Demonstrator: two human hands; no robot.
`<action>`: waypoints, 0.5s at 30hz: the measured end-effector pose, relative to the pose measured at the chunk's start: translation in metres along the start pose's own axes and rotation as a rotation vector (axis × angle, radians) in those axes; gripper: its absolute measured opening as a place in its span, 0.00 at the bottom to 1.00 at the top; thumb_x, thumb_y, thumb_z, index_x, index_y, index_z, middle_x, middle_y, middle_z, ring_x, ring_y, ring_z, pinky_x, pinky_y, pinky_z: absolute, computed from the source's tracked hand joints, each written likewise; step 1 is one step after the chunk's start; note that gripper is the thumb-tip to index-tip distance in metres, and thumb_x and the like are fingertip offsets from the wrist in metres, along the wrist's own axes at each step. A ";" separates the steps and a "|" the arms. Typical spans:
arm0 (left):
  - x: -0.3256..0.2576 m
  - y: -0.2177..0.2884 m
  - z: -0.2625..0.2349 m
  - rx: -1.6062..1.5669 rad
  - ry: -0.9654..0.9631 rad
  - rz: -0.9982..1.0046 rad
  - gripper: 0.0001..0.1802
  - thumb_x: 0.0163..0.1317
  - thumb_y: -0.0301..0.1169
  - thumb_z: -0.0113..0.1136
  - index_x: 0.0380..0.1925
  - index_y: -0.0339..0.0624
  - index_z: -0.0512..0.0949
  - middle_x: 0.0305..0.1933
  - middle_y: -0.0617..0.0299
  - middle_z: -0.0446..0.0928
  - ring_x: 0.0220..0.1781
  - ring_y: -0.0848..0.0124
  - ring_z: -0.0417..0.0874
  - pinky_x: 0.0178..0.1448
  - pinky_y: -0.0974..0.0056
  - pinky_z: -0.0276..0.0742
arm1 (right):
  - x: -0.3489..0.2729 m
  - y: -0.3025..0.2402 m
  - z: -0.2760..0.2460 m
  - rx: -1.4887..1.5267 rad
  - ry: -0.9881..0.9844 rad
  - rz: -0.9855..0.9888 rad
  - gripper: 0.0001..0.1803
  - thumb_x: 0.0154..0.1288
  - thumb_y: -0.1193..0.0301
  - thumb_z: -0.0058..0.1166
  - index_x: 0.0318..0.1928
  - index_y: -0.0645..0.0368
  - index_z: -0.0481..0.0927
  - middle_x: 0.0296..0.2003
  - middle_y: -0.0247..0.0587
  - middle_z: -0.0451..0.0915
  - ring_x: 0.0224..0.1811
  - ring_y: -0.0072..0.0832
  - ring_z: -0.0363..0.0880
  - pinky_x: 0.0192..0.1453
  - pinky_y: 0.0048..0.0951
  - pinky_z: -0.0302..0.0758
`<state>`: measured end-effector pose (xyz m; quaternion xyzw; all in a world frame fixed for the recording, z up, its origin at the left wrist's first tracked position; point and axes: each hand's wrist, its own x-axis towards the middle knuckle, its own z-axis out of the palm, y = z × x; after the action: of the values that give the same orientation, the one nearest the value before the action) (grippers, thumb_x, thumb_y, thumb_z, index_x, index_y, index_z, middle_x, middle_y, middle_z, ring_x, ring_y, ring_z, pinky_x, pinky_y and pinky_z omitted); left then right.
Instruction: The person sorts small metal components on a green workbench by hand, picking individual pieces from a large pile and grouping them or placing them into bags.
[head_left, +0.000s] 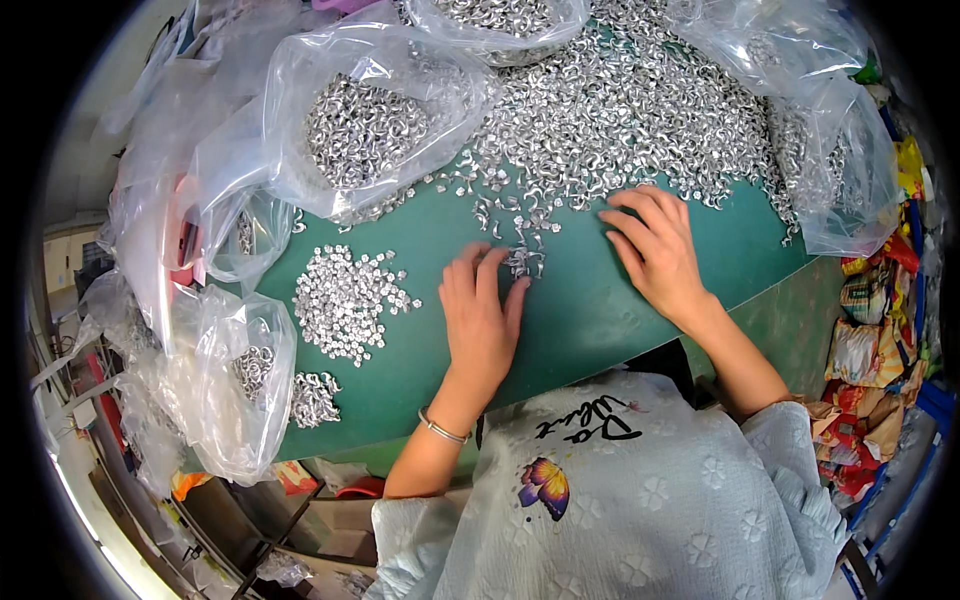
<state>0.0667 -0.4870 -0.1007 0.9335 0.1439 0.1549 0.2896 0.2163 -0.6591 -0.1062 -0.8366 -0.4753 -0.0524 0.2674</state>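
My left hand (482,318) rests palm down on the green tabletop (580,310), fingers slightly bent, thumb apart from the index finger. Beside its fingertips lies a small cluster of curved silver metal pieces (524,262). Farther right, my right hand (655,252) is open, its bent fingers spread at the near edge of a large heap of the same shiny curved pieces (640,120). I see nothing held in either hand, though the undersides of the fingers are hidden. Left of my left hand is a flat pile of small, blocky silver pieces (345,300).
Clear plastic bags of metal pieces stand at the back left (365,130) and right (840,165). Another plastic bag (235,385) hangs over the left table edge, near a small clump of curved pieces (315,399). Colourful packages (865,350) lie beyond the right edge.
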 end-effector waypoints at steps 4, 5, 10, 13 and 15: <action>0.007 0.005 0.006 0.006 -0.078 0.042 0.20 0.54 0.23 0.66 0.49 0.39 0.76 0.52 0.52 0.71 0.51 0.55 0.73 0.54 0.56 0.69 | 0.019 -0.021 0.020 0.044 0.015 -0.055 0.12 0.54 0.73 0.62 0.41 0.58 0.80 0.40 0.35 0.76 0.45 0.34 0.71 0.46 0.35 0.65; 0.007 0.001 0.008 0.015 -0.097 0.067 0.20 0.54 0.23 0.66 0.49 0.39 0.76 0.52 0.52 0.71 0.50 0.55 0.73 0.54 0.57 0.69 | 0.021 -0.023 0.026 0.044 -0.005 -0.059 0.12 0.54 0.73 0.63 0.40 0.59 0.80 0.39 0.35 0.75 0.44 0.34 0.72 0.45 0.35 0.64; 0.002 -0.019 -0.002 -0.085 0.081 -0.085 0.21 0.57 0.20 0.61 0.53 0.34 0.73 0.52 0.48 0.70 0.51 0.53 0.73 0.57 0.56 0.70 | 0.006 -0.028 0.015 0.119 -0.151 -0.084 0.09 0.56 0.74 0.59 0.39 0.59 0.79 0.37 0.36 0.73 0.42 0.35 0.70 0.44 0.34 0.66; 0.008 -0.016 -0.005 -0.076 0.153 -0.086 0.22 0.57 0.21 0.62 0.54 0.34 0.72 0.53 0.48 0.69 0.51 0.53 0.72 0.56 0.55 0.70 | 0.010 -0.034 0.015 0.170 -0.128 -0.063 0.10 0.56 0.75 0.58 0.41 0.61 0.78 0.38 0.38 0.73 0.43 0.36 0.70 0.45 0.35 0.67; 0.006 -0.010 -0.007 -0.043 0.102 -0.102 0.23 0.55 0.22 0.66 0.52 0.37 0.74 0.54 0.49 0.69 0.54 0.52 0.73 0.58 0.56 0.70 | 0.023 -0.036 0.022 0.141 -0.069 -0.054 0.11 0.57 0.75 0.58 0.42 0.62 0.78 0.39 0.39 0.73 0.43 0.37 0.71 0.45 0.35 0.68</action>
<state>0.0681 -0.4735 -0.0991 0.9094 0.2023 0.1907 0.3095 0.1957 -0.6160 -0.1023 -0.8038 -0.5091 0.0030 0.3077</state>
